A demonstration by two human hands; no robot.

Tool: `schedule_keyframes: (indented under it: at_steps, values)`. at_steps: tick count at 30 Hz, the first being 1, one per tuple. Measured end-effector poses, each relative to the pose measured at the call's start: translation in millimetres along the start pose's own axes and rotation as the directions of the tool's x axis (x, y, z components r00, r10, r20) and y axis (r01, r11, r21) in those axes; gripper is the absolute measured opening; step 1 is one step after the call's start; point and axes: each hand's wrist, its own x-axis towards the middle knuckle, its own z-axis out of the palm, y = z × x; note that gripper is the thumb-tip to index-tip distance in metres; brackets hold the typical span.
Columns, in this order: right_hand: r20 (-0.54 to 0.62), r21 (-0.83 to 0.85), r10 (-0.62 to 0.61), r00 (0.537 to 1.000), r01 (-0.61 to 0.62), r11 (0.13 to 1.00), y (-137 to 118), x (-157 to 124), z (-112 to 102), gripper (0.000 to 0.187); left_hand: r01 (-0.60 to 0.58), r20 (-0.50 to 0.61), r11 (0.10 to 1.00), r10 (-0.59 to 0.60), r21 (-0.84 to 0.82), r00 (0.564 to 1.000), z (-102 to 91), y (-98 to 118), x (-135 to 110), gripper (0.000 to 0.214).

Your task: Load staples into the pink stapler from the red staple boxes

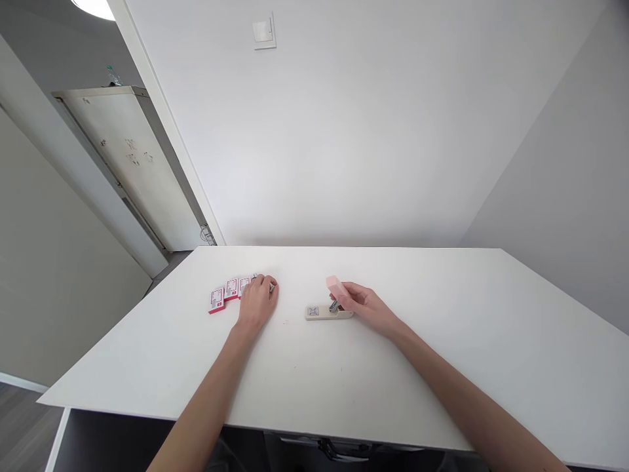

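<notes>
My right hand [366,305] grips the raised pink upper part of a small stapler [335,285]. A bit of its metal shows below the pink part, beside the thumb. The stapler's beige base [322,313] lies flat on the table and carries a square patterned label at its left end. Over to the left, my left hand [258,301] rests on the table with its fingers curled down. Small greyish bits show around its fingertips, too unclear to name. Just left of that hand is a row of small pink-and-white boxes [217,299], the rightmost partly hidden by it.
Both hands are over a white table [417,367]. Tiny specks [285,321] lie between them. A white wall with a light switch [264,31] rises behind. To the left, beyond a doorway, stands a white cabinet [128,151] with a bottle [114,77] on top.
</notes>
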Motion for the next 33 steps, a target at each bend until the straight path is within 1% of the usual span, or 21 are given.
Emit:
schedule_keyframes:
  at_steps: [3,7,9,11,14,16,18,20,22,23,25,27,29,31,33]
  values:
    - [-0.022,-0.054,-0.002,1.0,0.001,0.999,-1,-1,3,0.043,-0.013,-0.037,1.0,0.014,0.022,0.999,1.8,0,-2,0.018]
    - [-0.042,-0.121,0.013,0.999,-0.018,0.992,1,-1,9,0.042,-0.066,-0.144,0.998,0.068,0.023,0.987,1.3,9,-4,0.019]
    - [-0.064,-0.16,0.007,0.998,-0.017,0.987,4,-1,13,0.041,-0.121,-0.178,0.992,0.112,-0.041,0.978,0.1,18,-6,0.02]
    - [-0.093,-0.195,-0.014,0.996,-0.004,0.981,8,0,17,0.04,-0.18,-0.204,0.973,0.148,-0.147,0.968,-1.4,29,-9,0.022]
    - [-0.105,-0.222,-0.039,0.994,0.015,0.975,11,2,19,0.041,-0.264,-0.226,0.91,0.197,-0.32,0.954,-4.9,47,-15,0.026]
    - [-0.084,-0.23,-0.07,0.994,0.049,0.972,12,3,20,0.043,-0.334,-0.228,0.861,0.263,-0.382,0.938,-8.2,57,-19,0.031]
    - [-0.044,-0.242,-0.123,0.991,0.109,0.964,13,3,21,0.047,-0.423,-0.224,0.82,0.361,-0.386,0.905,-11.5,65,-23,0.034]
    - [0.029,-0.239,-0.172,0.985,0.174,0.955,14,3,24,0.052,-0.506,-0.203,0.785,0.464,-0.358,0.863,-13.5,71,-24,0.035]
    - [0.113,-0.215,-0.187,0.976,0.208,0.954,16,3,28,0.058,-0.551,-0.182,0.768,0.521,-0.326,0.834,-13.1,73,-24,0.031]
    - [0.141,-0.208,-0.176,0.974,0.203,0.957,17,4,30,0.061,-0.556,-0.184,0.771,0.525,-0.311,0.831,-11.8,73,-24,0.027]
    - [0.143,-0.228,-0.145,0.979,0.175,0.958,21,5,32,0.065,-0.528,-0.21,0.8,0.486,-0.284,0.849,-7.8,72,-22,0.021]
    - [0.08,-0.274,-0.143,0.986,0.16,0.948,26,6,33,0.064,-0.47,-0.242,0.844,0.414,-0.258,0.877,-3.3,70,-20,0.019]
    - [-0.007,-0.304,-0.157,0.988,0.148,0.941,33,8,32,0.059,-0.401,-0.274,0.887,0.336,-0.23,0.901,0.4,65,-18,0.019]
    - [-0.088,-0.306,-0.139,0.986,0.106,0.946,40,10,31,0.058,-0.336,-0.313,0.922,0.267,-0.192,0.911,2.4,60,-15,0.018]
    - [-0.135,-0.3,-0.108,0.985,0.063,0.952,44,11,29,0.059,-0.272,-0.351,0.951,0.209,-0.143,0.913,3.0,53,-12,0.016]
